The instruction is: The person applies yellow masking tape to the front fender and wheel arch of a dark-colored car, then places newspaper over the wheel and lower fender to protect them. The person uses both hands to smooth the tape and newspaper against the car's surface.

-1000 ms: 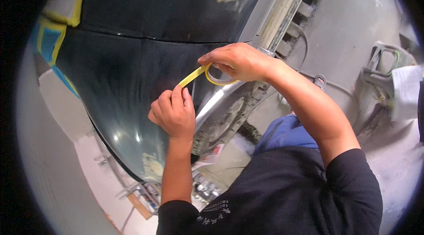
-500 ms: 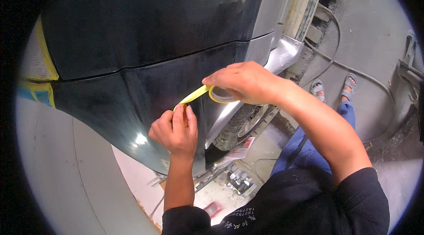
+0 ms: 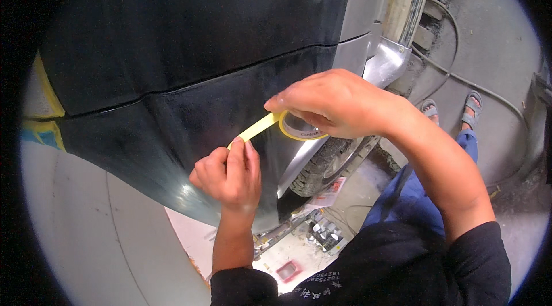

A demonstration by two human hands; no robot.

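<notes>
A roll of yellow masking tape [image 3: 282, 126] is gripped by my right hand [image 3: 339, 102], with the fingers on its upper side. A short strip of tape [image 3: 257, 129] runs taut from the roll down to the left. Its free end is pinched between the thumb and fingers of my left hand [image 3: 229, 175]. Both hands are in front of a dark car body panel [image 3: 207, 116], close to the wheel arch edge. Whether the strip touches the panel I cannot tell.
A tyre [image 3: 322, 165] sits below the panel at the right. Yellow tape edging [image 3: 49, 90] borders the panel at the far left. A hose [image 3: 483, 89] curves over the floor beside my sandalled feet. A cluttered white surface [image 3: 287, 254] lies lower down.
The tape strip between my hands is slightly straighter and turned more to view. The roll has tilted so that its inner ring shows more. The whole view has shifted a little.
</notes>
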